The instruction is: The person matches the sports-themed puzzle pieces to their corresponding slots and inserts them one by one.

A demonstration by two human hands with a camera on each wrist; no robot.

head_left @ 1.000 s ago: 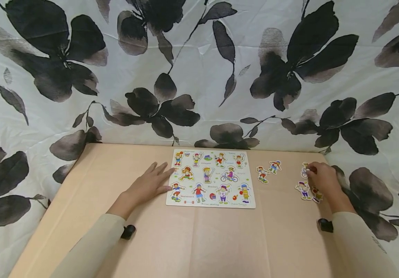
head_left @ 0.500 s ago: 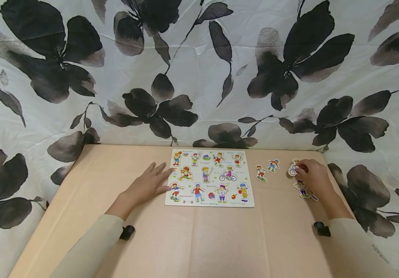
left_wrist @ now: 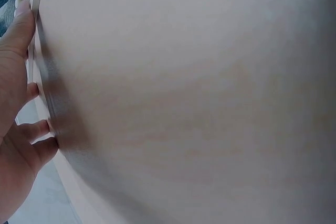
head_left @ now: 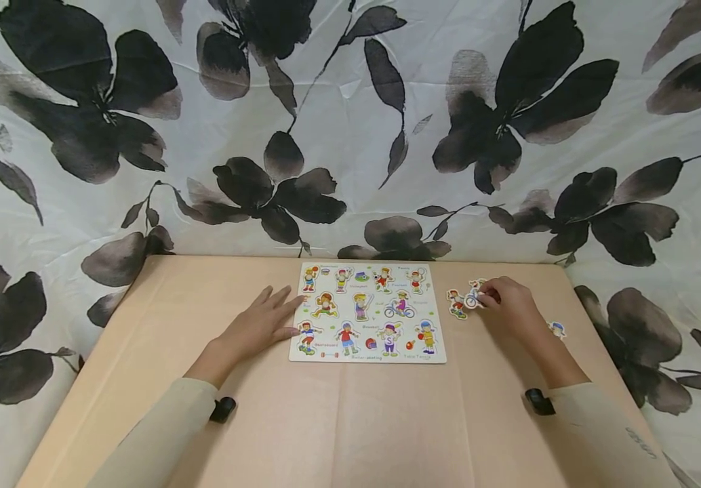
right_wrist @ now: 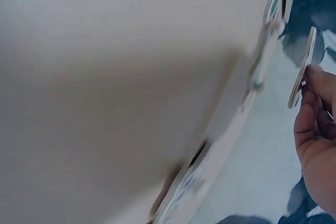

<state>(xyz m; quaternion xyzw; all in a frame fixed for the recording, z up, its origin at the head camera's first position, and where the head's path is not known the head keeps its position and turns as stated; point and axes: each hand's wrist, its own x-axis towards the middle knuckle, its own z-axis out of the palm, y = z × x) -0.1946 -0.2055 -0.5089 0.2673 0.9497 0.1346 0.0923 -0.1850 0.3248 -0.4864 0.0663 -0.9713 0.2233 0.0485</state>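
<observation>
Tabletop (head_left: 125, 352): slants away along the left edge; gives wide room there and along the near side.
Left hand (head_left: 249, 329): lies relaxed, fingers spread, touching the left edge of the board (head_left: 341, 315).
Board: lies flat near the far table edge, bearing rows of colourful figures.
Red-and-green piece (head_left: 457, 306): lies just right of the board, across a narrow gap.
Rear piece (head_left: 475, 282): lies just beyond, partly covered in the head view.
Wheeled piece (head_left: 471, 297): hangs raised off the table, tilted in the right wrist view.
Right hand (head_left: 515, 308): pinches the wheeled piece between thumb and fingers.
Blue-topped piece (head_left: 557, 329): lies near the right table edge, partly behind the forearm.
Since half a second ago: no visible shift at left hand or board; clear leftward move of right hand and wheeled piece.
</observation>
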